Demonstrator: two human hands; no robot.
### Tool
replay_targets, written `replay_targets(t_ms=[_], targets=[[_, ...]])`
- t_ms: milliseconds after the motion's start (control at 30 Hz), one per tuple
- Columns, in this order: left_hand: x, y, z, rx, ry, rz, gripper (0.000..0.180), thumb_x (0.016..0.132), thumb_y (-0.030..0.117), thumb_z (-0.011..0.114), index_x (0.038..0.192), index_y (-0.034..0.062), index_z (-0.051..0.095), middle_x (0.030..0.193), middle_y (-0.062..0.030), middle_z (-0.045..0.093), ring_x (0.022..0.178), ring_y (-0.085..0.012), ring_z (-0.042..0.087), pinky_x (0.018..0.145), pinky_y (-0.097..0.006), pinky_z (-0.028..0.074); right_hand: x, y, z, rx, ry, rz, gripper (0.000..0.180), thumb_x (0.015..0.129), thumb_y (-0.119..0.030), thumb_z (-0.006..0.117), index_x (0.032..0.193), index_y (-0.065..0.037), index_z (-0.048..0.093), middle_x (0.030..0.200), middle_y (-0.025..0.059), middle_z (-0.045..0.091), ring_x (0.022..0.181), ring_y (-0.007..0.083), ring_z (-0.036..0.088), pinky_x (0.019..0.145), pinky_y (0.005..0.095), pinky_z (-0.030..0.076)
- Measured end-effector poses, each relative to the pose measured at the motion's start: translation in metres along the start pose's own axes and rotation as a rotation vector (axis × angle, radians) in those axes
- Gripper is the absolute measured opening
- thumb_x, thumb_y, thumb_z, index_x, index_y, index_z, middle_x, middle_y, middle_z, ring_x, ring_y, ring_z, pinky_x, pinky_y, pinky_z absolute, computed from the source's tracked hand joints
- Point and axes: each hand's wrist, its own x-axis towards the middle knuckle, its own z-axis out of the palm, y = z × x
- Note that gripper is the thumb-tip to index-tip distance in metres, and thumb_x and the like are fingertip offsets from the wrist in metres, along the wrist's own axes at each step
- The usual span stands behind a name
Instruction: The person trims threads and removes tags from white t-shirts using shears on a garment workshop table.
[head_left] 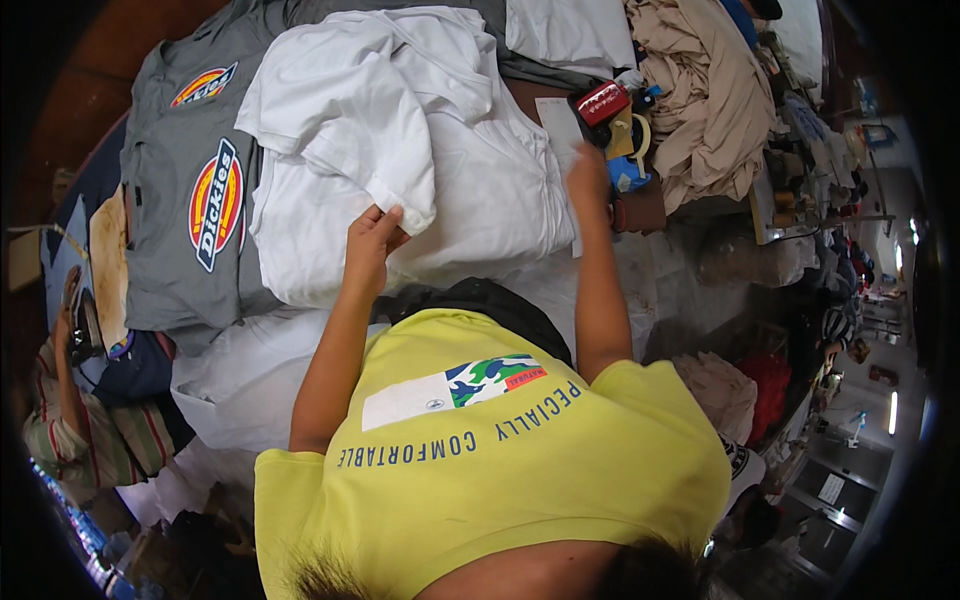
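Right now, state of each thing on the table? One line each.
White cotton t-shirt: spread flat, sleeve folded over.
Grey t-shirt with oval chest logo: lying flat, partly under the white one.
Beige cloth pile: heaped.
Left hand: pinching the white sleeve edge.
Right hand: blurred, on the white shirt's edge.

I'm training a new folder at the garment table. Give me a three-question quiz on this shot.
1. True or false: the left hand grips the white T-shirt's sleeve.
2. Which lies nearest the right hand? A) red tape dispenser B) grey T-shirts C) beige fabric pile
3. What colour is the garment being handled?

Key: 1 true; 2 A; 3 white.
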Motion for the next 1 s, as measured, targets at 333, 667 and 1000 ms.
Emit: replay_targets(t_ms=[333,667,1000], targets=[[-0.004,0.006,0.022,-0.055,-0.108,0.144,0.05,0.081,0.003,0.063,0.127,0.0014,0.042,0.102,-0.0092,0.064,0.09,-0.0142,0.061,0.079,-0.028,0.05,-0.063,0.091,-0.052,-0.209,-0.34,0.435,0.054,0.071,-0.012,0.068,0.121,-0.013,0.049,0.102,0.0174,0.062,0.098,0.0331,0.059,0.081,0.0429,0.048],[0.001,-0.002,0.025,0.03,-0.2,0.198,0.074,0.077,0.001,0.066,0.138,0.0072,0.025,0.112,-0.0136,0.055,0.095,-0.0177,0.06,0.082,-0.028,0.049,-0.113,0.019,-0.097,0.674,-0.215,0.335,0.05,0.077,0.003,0.062,0.125,-0.008,0.052,0.086,0.0033,0.063,0.074,0.0085,0.057,0.065,0.0223,0.045],[0.004,-0.005,0.026,0.022,-0.229,0.279,0.092,0.075,-0.004,0.064,0.144,0.0132,0.005,0.114,-0.0182,0.052,0.094,-0.0205,0.061,0.08,-0.029,0.05,-0.148,-0.085,-0.043,0.52,-0.544,0.057,0.073,0.055,-0.023,0.085,0.119,-0.011,0.053,0.082,0.0042,0.056,0.067,0.0139,0.054,0.061,0.0272,0.046]])
